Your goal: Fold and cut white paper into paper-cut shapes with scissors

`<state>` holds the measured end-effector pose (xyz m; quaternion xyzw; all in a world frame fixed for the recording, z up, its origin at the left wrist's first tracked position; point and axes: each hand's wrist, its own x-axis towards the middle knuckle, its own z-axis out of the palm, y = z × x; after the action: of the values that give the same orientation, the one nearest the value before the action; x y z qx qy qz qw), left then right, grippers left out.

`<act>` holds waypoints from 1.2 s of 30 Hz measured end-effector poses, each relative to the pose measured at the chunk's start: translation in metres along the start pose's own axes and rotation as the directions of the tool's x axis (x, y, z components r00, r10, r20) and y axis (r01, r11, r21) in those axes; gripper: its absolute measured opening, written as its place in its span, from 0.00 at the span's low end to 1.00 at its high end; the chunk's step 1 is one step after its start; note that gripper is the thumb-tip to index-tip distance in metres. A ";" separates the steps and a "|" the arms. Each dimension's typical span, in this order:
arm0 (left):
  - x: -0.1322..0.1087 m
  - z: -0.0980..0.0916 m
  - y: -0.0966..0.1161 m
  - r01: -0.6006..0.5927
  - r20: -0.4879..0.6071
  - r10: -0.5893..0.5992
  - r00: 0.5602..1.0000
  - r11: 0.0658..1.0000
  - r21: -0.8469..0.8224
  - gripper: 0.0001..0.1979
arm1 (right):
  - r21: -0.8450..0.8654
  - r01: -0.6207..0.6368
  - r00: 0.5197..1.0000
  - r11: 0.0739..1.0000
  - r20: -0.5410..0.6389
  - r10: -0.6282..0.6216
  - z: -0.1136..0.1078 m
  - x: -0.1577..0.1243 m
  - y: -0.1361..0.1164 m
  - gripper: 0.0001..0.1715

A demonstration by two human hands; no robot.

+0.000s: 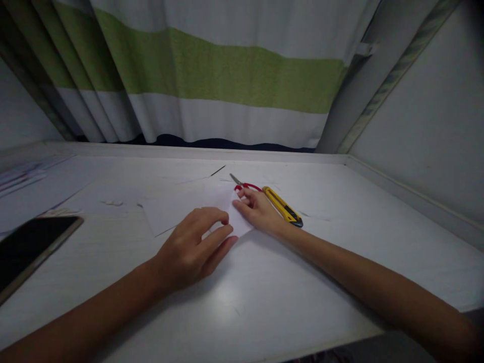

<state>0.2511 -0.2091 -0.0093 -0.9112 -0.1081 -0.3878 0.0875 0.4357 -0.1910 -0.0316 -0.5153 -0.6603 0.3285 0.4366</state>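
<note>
A sheet of white paper point(170, 209) lies on the white table, its right part lifted and bent between my two hands. My left hand point(196, 242) is at the near side of the sheet, fingers curled against it, thumb mostly hidden. My right hand point(259, 206) grips the raised right edge with thumb and bent fingers. Just behind the right fingers lie scissors point(248, 185) with red handles, partly covered by that hand. Touching the right wrist area, or very close to it, is a yellow box cutter point(282, 205).
A dark-screened phone point(36, 247) lies at the left, with more paper sheets point(49, 181) behind it. A thin dark pointed stick point(218, 170) and small paper scraps point(112, 203) lie farther back. A striped curtain point(234, 75) hangs behind the table's raised back edge.
</note>
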 end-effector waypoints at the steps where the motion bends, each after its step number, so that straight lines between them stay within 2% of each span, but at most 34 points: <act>1: 0.001 -0.001 0.002 -0.013 -0.013 0.013 1.000 1.000 0.013 0.06 | 0.062 -0.032 0.999 0.998 0.038 0.030 -0.002 -0.007 -0.001 0.08; 4: 0.002 -0.001 0.004 -0.080 0.036 0.079 0.996 0.997 0.018 0.03 | 0.179 -0.140 0.988 0.974 0.094 0.125 -0.007 -0.023 -0.001 0.09; 6: 0.002 0.001 0.002 -0.079 0.055 0.078 0.995 0.997 0.023 0.03 | 0.200 -0.184 0.980 0.962 0.119 0.162 -0.007 -0.027 -0.001 0.10; 10: 0.001 0.004 -0.003 -0.048 0.083 0.045 0.996 0.998 0.033 0.06 | 0.177 -0.189 0.975 0.966 0.155 0.162 -0.004 -0.028 -0.002 0.10; 16: 0.000 0.006 0.001 -0.024 0.286 0.046 0.957 0.997 -0.078 0.11 | -0.048 -0.096 0.985 0.994 0.139 0.102 -0.003 -0.036 0.007 0.10; 22: -0.004 0.010 0.004 0.061 0.422 0.022 0.906 0.981 -0.183 0.11 | -0.292 -0.019 0.993 0.956 0.103 0.051 -0.010 -0.045 0.003 0.10; 28: -0.004 0.011 0.006 0.063 0.458 0.035 0.888 0.978 -0.197 0.10 | -0.393 -0.001 0.996 0.920 0.083 0.036 -0.016 -0.051 -0.002 0.13; 36: -0.001 0.015 0.013 -0.006 0.441 0.103 0.891 0.976 -0.216 0.14 | -0.360 -0.001 0.989 0.933 0.135 0.054 -0.021 -0.053 -0.003 0.14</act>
<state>0.2635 -0.2179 -0.0212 -0.9828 -0.0585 -0.1731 -0.0252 0.4587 -0.2435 -0.0330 -0.5706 -0.7313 0.2447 0.2823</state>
